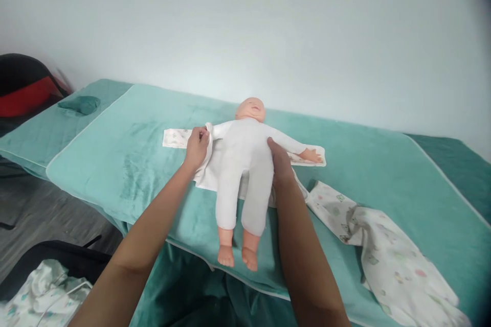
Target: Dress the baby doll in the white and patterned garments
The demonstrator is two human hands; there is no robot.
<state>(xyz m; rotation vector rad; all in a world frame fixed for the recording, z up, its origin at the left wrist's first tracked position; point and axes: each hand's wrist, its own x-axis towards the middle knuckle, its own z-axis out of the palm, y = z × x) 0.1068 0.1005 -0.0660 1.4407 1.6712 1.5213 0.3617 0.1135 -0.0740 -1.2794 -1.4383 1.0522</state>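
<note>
A baby doll (245,153) with a white cloth body lies on its back, head toward the wall and feet toward me. Beneath it is spread a white printed baby shirt (207,181), its sleeves reaching out to both sides. My left hand (197,147) is closed, pinching the shirt's cloth beside the doll's arm on the left; that arm's end is hidden in the fabric. My right hand (281,163) grips the side of the doll's torso, thumb on top and the other fingers hidden. The doll's other arm rests over the right sleeve (321,155).
A green-covered massage bed (153,163) runs along the white wall, with a face hole (80,105) at its left end. Printed baby pants (391,255) lie to the right. Patterned cloth (46,291) sits on a black chair (65,257) at lower left. Another chair (26,92) stands beyond.
</note>
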